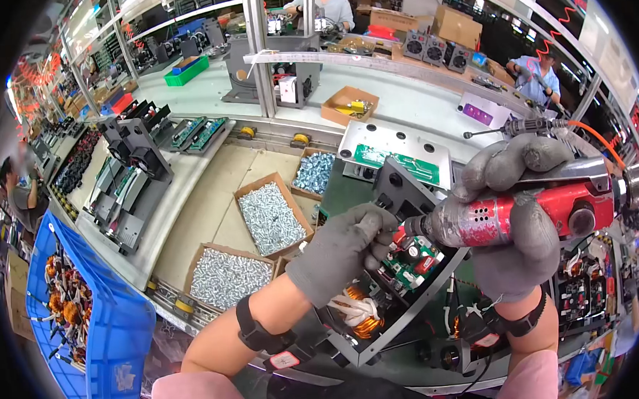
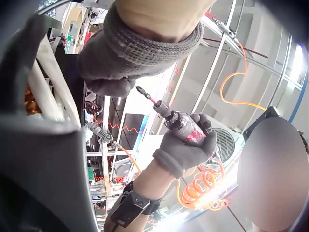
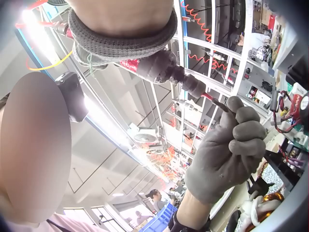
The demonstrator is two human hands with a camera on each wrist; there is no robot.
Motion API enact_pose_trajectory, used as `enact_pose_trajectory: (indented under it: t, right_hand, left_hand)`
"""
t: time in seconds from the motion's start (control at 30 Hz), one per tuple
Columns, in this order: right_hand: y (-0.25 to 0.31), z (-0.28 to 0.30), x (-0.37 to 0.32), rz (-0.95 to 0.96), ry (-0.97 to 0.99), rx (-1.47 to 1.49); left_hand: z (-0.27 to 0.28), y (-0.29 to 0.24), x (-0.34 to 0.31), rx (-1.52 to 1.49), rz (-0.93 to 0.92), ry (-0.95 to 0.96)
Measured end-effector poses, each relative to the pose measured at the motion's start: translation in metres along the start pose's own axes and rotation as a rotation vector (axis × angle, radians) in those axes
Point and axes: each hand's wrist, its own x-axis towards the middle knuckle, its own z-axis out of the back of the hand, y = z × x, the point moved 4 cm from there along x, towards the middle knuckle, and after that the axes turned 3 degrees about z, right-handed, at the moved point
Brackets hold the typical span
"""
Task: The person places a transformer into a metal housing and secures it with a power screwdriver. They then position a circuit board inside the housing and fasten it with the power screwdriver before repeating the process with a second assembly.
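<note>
My gloved right hand point(image 1: 515, 211) wraps round a worn red pneumatic screwdriver point(image 1: 480, 223), which lies nearly level and points left. Its bit point(image 2: 143, 92) ends right at the fingertips of my gloved left hand point(image 3: 227, 150). The left fingers are curled in, and I cannot tell whether they hide something small. Below both hands stands a tilted metal chassis point(image 1: 384, 333) with a green circuit board point(image 1: 418, 263) and a copper-wound coil point(image 1: 365, 316) with white leads inside. A dark upright panel point(image 1: 405, 188) rises just behind the left hand.
Cardboard boxes of screws point(image 1: 270, 216) lie left of the chassis. A blue bin point(image 1: 117, 340) of coils stands at far left. Another air tool point(image 1: 525, 127) on an orange hose is above the right hand. A metal plate with a green board point(image 1: 397, 163) lies behind.
</note>
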Motion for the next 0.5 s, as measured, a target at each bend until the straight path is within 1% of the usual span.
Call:
enact_pose_trajectory:
  t: [0.03, 0.07, 0.1, 0.27, 0.4, 0.47, 0.5]
  right_hand:
    - [0.0014, -0.0016, 0.0005, 0.036, 0.002, -0.001]
    - [0.0042, -0.0027, -0.0003, 0.007, -0.017, -0.021]
    - [0.0041, -0.0024, 0.0000, 0.008, -0.017, -0.022]
    - [0.0004, -0.0023, -0.0018, 0.000, 0.024, 0.022]
    - [0.0020, -0.0080, -0.0039, -0.040, 0.045, 0.003]
    - [0.0013, -0.0088, -0.0063, -0.066, 0.082, -0.033]
    - [0.0017, -0.0101, -0.0074, -0.071, 0.081, -0.032]
  left_hand:
    - [0.0019, -0.0010, -0.0011, -0.052, -0.002, -0.053]
    - [0.0037, -0.0009, -0.0018, -0.107, 0.000, -0.105]
    - [0.0036, -0.0020, -0.0025, -0.107, 0.000, -0.104]
    - [-0.0015, 0.0008, -0.0038, -0.250, 0.048, 0.046]
    - [-0.0007, 0.0035, -0.0033, -0.330, 0.087, 0.031]
    - [-0.0032, 0.0042, -0.0064, -0.322, 0.180, 0.049]
    - [-0.0031, 0.0012, -0.0080, -0.325, 0.183, 0.045]
